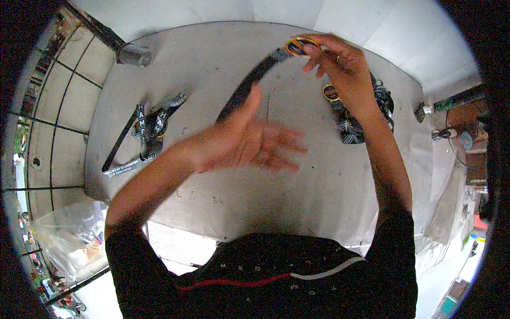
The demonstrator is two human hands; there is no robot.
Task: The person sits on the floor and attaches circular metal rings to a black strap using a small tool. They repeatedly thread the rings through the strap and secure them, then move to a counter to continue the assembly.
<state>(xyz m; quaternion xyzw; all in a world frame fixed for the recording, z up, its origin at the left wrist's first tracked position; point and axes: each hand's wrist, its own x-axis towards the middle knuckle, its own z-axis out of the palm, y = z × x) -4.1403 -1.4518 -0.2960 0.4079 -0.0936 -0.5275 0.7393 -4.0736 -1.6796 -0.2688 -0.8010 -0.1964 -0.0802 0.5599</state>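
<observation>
At the far side of the table, my right hand (342,66) is closed on a round, gold-rimmed medal (295,47), pinched between thumb and fingers. From the medal a black ribbon (248,85) slants down to the left and passes behind my left hand (249,141). That left hand is smeared by motion, its fingers stretched out and spread toward the right, thumb pointing up beside the ribbon. Under my right forearm lies a heap of black patterned ribbons (353,130) with another gold-rimmed medal (331,93). More black ribbons with white lettering (151,130) lie on the left.
A grey table (297,196) spreads beneath my arms. Near its far left corner a metal cup (135,55) lies tilted. A clear plastic bag (74,228) hangs off the near left side, by a tiled surface (58,122). A pale wall (228,10) rises behind the table.
</observation>
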